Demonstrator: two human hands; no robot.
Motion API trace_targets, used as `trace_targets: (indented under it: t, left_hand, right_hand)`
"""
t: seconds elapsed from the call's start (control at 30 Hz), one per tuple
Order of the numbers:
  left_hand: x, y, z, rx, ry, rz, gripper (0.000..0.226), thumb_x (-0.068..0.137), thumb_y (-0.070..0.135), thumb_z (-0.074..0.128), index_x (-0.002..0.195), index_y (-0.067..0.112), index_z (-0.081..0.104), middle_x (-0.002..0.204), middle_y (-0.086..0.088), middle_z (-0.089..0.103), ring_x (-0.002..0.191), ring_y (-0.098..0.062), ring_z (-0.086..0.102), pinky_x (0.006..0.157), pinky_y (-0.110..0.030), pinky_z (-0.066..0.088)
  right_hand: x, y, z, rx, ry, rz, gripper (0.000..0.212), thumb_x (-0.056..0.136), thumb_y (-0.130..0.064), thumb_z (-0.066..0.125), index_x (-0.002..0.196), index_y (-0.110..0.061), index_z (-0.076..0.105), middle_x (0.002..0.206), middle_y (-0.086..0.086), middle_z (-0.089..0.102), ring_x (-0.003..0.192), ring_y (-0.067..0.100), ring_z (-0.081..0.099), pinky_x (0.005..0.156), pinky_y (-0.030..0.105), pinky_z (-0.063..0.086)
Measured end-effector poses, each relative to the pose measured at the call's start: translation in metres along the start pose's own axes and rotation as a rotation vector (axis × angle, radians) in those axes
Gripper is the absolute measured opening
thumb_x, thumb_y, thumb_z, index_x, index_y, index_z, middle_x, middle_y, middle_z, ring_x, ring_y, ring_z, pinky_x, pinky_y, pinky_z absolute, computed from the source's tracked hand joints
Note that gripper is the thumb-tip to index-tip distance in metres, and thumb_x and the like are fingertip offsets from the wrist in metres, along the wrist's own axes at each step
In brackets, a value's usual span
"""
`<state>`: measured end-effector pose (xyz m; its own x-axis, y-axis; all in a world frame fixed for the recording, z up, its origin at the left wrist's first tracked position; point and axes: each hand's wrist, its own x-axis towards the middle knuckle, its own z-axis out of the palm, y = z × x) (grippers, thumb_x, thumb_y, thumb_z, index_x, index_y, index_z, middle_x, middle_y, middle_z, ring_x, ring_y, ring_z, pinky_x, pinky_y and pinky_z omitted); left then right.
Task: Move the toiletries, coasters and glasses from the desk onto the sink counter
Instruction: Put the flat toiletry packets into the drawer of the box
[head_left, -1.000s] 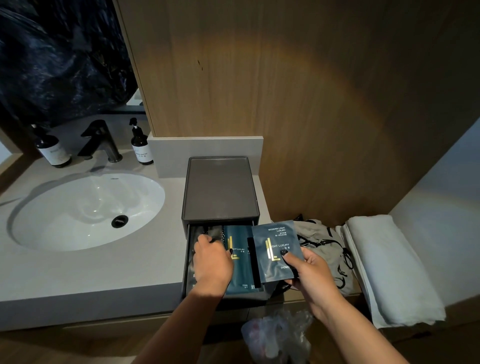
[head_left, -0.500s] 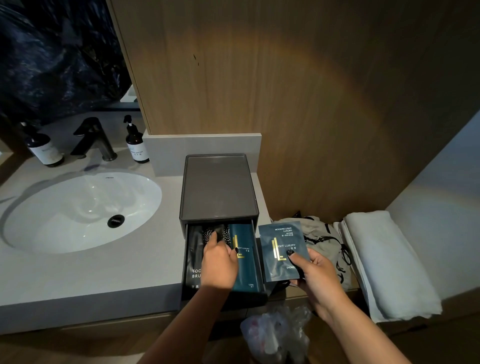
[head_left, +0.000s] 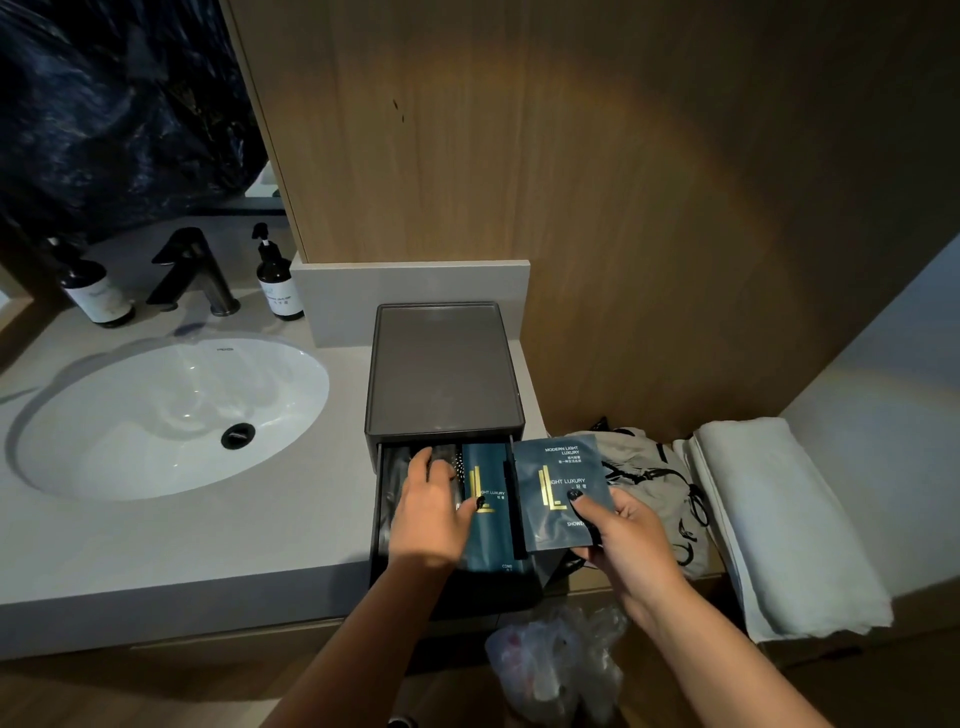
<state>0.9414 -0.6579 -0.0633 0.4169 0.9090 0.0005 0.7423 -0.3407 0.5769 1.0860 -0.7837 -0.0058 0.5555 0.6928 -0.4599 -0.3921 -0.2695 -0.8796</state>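
1. Counter (head_left: 156, 540), grey, is stretching across the left, carrying a white sink (head_left: 171, 415) with a dark drain.
2. Wood panel (head_left: 597, 182) is rising behind everything, catching a warm patch of light.
3. Towel (head_left: 779, 525), white and folded, is lying on the right, beside a crumpled beige bag (head_left: 644, 467) with black straps.
4. Box (head_left: 441, 374), dark grey, is sitting on the counter's right end, its drawer (head_left: 387, 519) standing pulled out toward the person.
5. Faucet (head_left: 195, 270), black, is standing behind the sink between two dark pump bottles (head_left: 278, 280).
6. Plastic bag (head_left: 561, 670), clear and crumpled, is lying low below the drawer.
7. Left hand (head_left: 434, 512) is reaching into the drawer, fingers curling down over dark packets there; whether it is actually gripping one cannot be told. A teal sachet (head_left: 488, 499) is lying in the drawer just beside this hand.
8. Right hand (head_left: 623, 535) is pinching a teal shower packet (head_left: 561, 493) by its lower corner, thumb on the front, holding it upright just right of the drawer.
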Motion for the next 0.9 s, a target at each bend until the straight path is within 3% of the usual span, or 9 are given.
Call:
trace_targets:
  t: [0.2, 0.33, 0.4, 0.47, 0.53, 0.6, 0.67, 0.8, 0.9]
  left_hand:
    - [0.003, -0.006, 0.005, 0.105, -0.147, 0.033, 0.055, 0.094, 0.034, 0.055, 0.145, 0.020, 0.037, 0.162, -0.004, 0.000, 0.149, -0.020, 0.004, 0.114, -0.030, 0.023]
    - [0.009, -0.006, 0.004, 0.182, -0.209, 0.081, 0.054, 0.097, 0.035, 0.048, 0.148, 0.022, 0.034, 0.161, -0.009, -0.008, 0.148, -0.022, -0.012, 0.118, -0.030, 0.007]
    - [0.007, -0.007, 0.004, 0.126, -0.170, 0.113, 0.052, 0.096, 0.034, 0.051, 0.145, 0.018, 0.040, 0.161, -0.010, 0.003, 0.149, -0.022, -0.006, 0.119, -0.032, 0.007]
    - [0.000, -0.005, 0.001, -0.118, -0.004, 0.094, 0.042, 0.094, 0.029, 0.055, 0.133, 0.013, 0.056, 0.151, -0.009, 0.036, 0.146, -0.021, 0.021, 0.115, -0.027, 0.019]
    - [-0.009, 0.000, -0.007, -0.489, 0.101, -0.043, 0.030, 0.091, 0.026, 0.059, 0.111, 0.007, 0.070, 0.110, 0.004, 0.067, 0.115, -0.011, 0.059, 0.098, -0.018, 0.039]
    - [-0.014, 0.007, -0.017, -0.875, -0.058, -0.235, 0.025, 0.091, 0.022, 0.061, 0.103, 0.001, 0.068, 0.088, -0.001, 0.073, 0.088, -0.015, 0.069, 0.080, -0.024, 0.052]
    - [-0.017, 0.008, -0.023, -1.049, -0.209, -0.356, 0.016, 0.092, 0.013, 0.061, 0.106, 0.004, 0.063, 0.091, -0.011, 0.073, 0.082, -0.023, 0.072, 0.072, -0.033, 0.058]
    - [-0.021, 0.001, -0.030, -1.015, -0.197, -0.416, 0.023, 0.085, 0.000, 0.066, 0.102, 0.012, 0.059, 0.080, -0.006, 0.072, 0.063, -0.010, 0.072, 0.053, -0.021, 0.054]
    - [-0.017, -0.007, -0.030, -0.950, -0.133, -0.466, 0.027, 0.083, 0.000, 0.069, 0.109, 0.004, 0.059, 0.084, -0.012, 0.071, 0.063, -0.014, 0.071, 0.051, -0.020, 0.056]
  right_hand:
    - [0.004, -0.003, 0.019, 0.015, -0.022, 0.001, 0.015, 0.091, -0.007, 0.057, 0.105, -0.009, 0.064, 0.093, 0.010, 0.075, 0.075, 0.017, 0.072, 0.056, 0.027, 0.055]
    - [0.005, -0.004, 0.025, 0.000, -0.019, -0.004, 0.014, 0.091, -0.007, 0.058, 0.103, -0.010, 0.065, 0.091, 0.009, 0.075, 0.075, 0.017, 0.071, 0.060, 0.029, 0.056]
    - [0.005, -0.003, 0.026, 0.006, -0.012, -0.002, 0.013, 0.092, -0.008, 0.057, 0.102, -0.011, 0.065, 0.092, 0.008, 0.075, 0.077, 0.017, 0.072, 0.060, 0.028, 0.056]
    - [0.006, -0.002, 0.027, 0.014, -0.011, 0.008, 0.015, 0.093, -0.007, 0.054, 0.102, -0.012, 0.065, 0.093, 0.008, 0.075, 0.079, 0.017, 0.072, 0.062, 0.028, 0.055]
    - [0.008, -0.002, 0.029, 0.015, -0.023, 0.026, 0.019, 0.095, -0.006, 0.050, 0.102, -0.013, 0.066, 0.094, 0.008, 0.075, 0.081, 0.018, 0.071, 0.064, 0.029, 0.055]
    - [0.010, 0.000, 0.032, 0.009, -0.058, 0.042, 0.022, 0.095, -0.004, 0.048, 0.105, -0.011, 0.066, 0.096, 0.009, 0.075, 0.084, 0.021, 0.071, 0.067, 0.032, 0.056]
    - [0.011, 0.003, 0.039, -0.006, -0.106, 0.048, 0.023, 0.095, -0.003, 0.049, 0.111, -0.008, 0.064, 0.101, 0.012, 0.074, 0.091, 0.027, 0.071, 0.075, 0.038, 0.058]
    - [0.005, 0.013, 0.054, -0.140, -0.073, -0.061, 0.037, 0.090, 0.001, 0.057, 0.126, -0.007, 0.052, 0.105, 0.004, 0.070, 0.091, 0.023, 0.071, 0.075, 0.034, 0.059]
    - [-0.004, 0.017, 0.051, -0.689, -0.053, -0.361, 0.064, 0.086, -0.012, 0.063, 0.142, -0.024, 0.034, 0.127, -0.012, 0.042, 0.108, 0.005, 0.054, 0.091, 0.018, 0.047]
